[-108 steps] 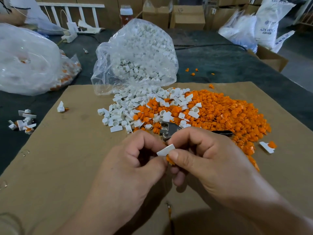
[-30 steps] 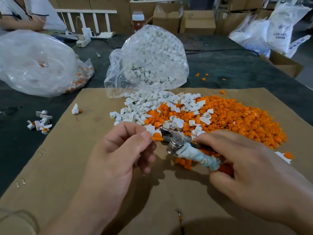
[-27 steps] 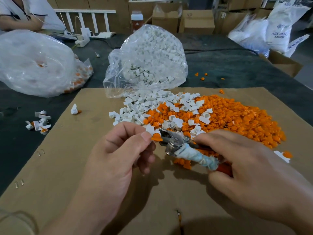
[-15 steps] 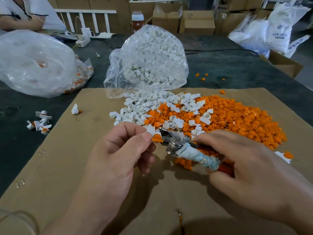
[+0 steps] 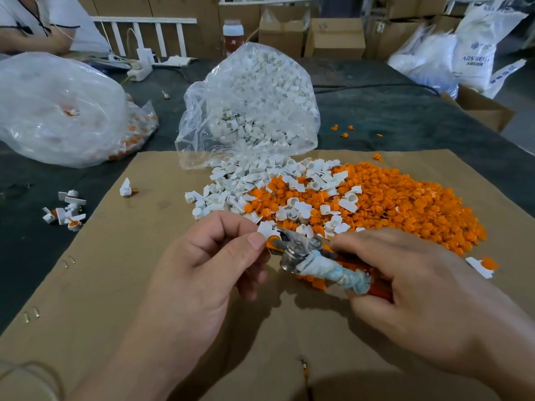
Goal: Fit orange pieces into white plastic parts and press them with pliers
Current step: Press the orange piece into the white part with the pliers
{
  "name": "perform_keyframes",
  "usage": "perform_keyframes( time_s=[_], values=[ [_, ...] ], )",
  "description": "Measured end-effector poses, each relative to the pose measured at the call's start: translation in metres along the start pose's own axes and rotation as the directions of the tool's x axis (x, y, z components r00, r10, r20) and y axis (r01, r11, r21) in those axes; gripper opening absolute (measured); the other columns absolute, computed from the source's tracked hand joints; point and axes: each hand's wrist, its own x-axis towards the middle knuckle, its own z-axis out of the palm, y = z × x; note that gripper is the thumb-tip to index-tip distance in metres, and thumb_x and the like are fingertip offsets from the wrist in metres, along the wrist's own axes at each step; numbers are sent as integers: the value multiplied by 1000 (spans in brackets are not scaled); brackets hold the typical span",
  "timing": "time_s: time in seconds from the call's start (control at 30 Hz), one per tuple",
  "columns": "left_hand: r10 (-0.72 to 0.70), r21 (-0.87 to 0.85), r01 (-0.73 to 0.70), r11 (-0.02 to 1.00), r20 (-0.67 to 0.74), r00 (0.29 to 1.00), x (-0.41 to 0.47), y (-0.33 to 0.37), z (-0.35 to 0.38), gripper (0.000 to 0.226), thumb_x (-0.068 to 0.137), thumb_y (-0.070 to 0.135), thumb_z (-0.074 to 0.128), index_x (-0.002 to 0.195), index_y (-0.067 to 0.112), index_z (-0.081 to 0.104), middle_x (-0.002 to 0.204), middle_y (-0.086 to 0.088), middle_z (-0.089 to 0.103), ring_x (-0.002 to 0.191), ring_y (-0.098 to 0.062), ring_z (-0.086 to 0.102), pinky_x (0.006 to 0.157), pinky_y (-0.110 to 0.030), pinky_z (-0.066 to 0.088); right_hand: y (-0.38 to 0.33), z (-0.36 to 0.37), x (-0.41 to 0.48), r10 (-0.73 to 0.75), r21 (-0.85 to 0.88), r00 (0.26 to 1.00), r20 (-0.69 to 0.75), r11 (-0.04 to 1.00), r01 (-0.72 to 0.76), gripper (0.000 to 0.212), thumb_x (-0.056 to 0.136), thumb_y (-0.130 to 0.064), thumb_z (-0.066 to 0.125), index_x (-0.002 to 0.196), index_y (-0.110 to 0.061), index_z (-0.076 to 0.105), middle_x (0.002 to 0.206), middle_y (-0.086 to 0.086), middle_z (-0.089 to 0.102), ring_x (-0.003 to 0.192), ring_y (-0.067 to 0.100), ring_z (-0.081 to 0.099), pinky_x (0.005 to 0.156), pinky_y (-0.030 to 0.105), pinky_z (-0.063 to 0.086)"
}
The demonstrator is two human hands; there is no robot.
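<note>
Left hand (image 5: 208,264) pinching white part (image 5: 265,228) between thumb and forefinger above cardboard (image 5: 115,285). Orange piece (image 5: 271,242) sitting under it, mostly hiding behind thumb. Right hand (image 5: 419,285) gripping pliers (image 5: 301,251) and covering handles. Jaws meeting orange piece; exact bite hard making out.

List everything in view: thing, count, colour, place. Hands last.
Cardboard sheet: one, brown, on the dark table.
Orange pieces: heap, orange, right on the sheet.
White parts: loose heap, white, left of the orange heap.
Clear bag: one, holds white parts, behind the heaps.
Second bag: one, clear, far left.
Assembled parts: small cluster, white and orange, table's left.
Pliers: one, metal, cloth-wrapped handle, before the heaps.
Held white part: one, white, with an orange piece, at the pliers' tip.
Boxes: several, brown, at the back.
Left hand: pinches the held white part.
Right hand: grips the pliers.
</note>
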Motion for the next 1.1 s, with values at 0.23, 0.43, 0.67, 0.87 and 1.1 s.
perform_keyframes(
  time_s=[0.23, 0.43, 0.67, 0.87, 1.1],
  values=[
    [17, -18, -17, 1000, 4, 1000, 0, -2, 1, 11, 81, 20, 62, 74, 21, 70, 63, -5, 62, 55, -11, 58, 47, -21, 47, -9, -2, -2, 36, -80, 999, 18, 996, -35, 45, 68, -55, 25, 93, -38, 58, 84, -18, 57, 85, 5, 44, 70, 20, 38],
    [32, -24, -33, 999, -17, 999, -1, 0, 1, 12, 82, 19, 61, 73, 19, 70, 62, -4, 62, 53, -11, 57, 45, -21, 47, -15, -4, -1, 45, -91, 999, 29, 995, -42, 38, 73, -54, 27, 85, -32, 56, 76, -13, 53, 74, 9, 50, 63, 33, 45],
    [75, -23, -77, 997, -80, 994, -1, -1, -1, 10, 83, 21, 63, 76, 22, 70, 62, -2, 63, 54, -10, 57, 46, -19, 46, -15, 6, -1, 26, -49, 992, -122, 998, -32, 23, 77, -49, 45, 80, -33, 60, 68, -15, 53, 64, 8, 50, 51, 30, 41],
    [-126, -69, 117, 991, -155, 980, 4, -3, -6, 25, 90, 12, 64, 67, 22, 70, 68, -4, 66, 55, -12, 59, 44, -20, 45, 4, 13, 9, 143, -264, 981, -135, 949, -175, 67, 75, -74, 42, 114, -24, 65, 92, -7, 64, 86, 21, 58, 76, 41, 45],
    [-308, -108, 307, 946, 2, 951, 0, -5, 3, 24, 86, 10, 65, 65, 19, 73, 70, -9, 69, 57, -16, 64, 44, -22, 48, 8, 22, 16, 224, -340, 973, -60, 911, -231, 73, 73, -77, 37, 129, -32, 51, 122, -8, 54, 118, 20, 43, 97, 42, 29]
  ],
)
